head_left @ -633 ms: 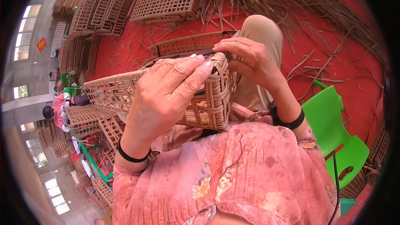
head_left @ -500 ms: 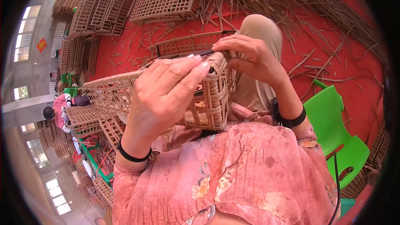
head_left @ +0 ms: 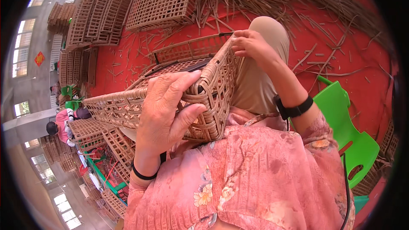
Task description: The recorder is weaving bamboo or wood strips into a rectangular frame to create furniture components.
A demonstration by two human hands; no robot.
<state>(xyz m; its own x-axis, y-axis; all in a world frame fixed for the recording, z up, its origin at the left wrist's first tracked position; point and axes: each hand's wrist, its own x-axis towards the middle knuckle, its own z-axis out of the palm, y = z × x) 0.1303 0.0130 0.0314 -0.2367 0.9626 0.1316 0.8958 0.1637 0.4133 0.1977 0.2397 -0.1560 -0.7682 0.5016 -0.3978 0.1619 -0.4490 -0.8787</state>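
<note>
A brown woven basket (head_left: 223, 70), with an open top and lattice walls, rests tilted across my lap. My left hand (head_left: 162, 113) grips its near corner: the fingers lie over the rim and the thumb presses lower on the outer side. Tight wrapping covers that corner, where a small dark end of the frame shows. Farther off, my right hand (head_left: 253, 47) has its fingers bent over the rim at the far right corner; its fingertips are partly hidden. Dark frame bars (head_left: 198, 65) show inside the basket.
A green plastic chair (head_left: 341, 127) stands at my right. Stacks of woven panels (head_left: 100, 15) and a lattice piece (head_left: 164, 2) lie ahead on red floor covering (head_left: 115, 66), with loose strips (head_left: 315, 21) scattered about. At left, a person (head_left: 64, 125) sits among baskets.
My right hand has moved away from the near corner, along the rim to the far corner. My left hand has its thumb lowered and spread from the fingers. The basket has shifted slightly.
</note>
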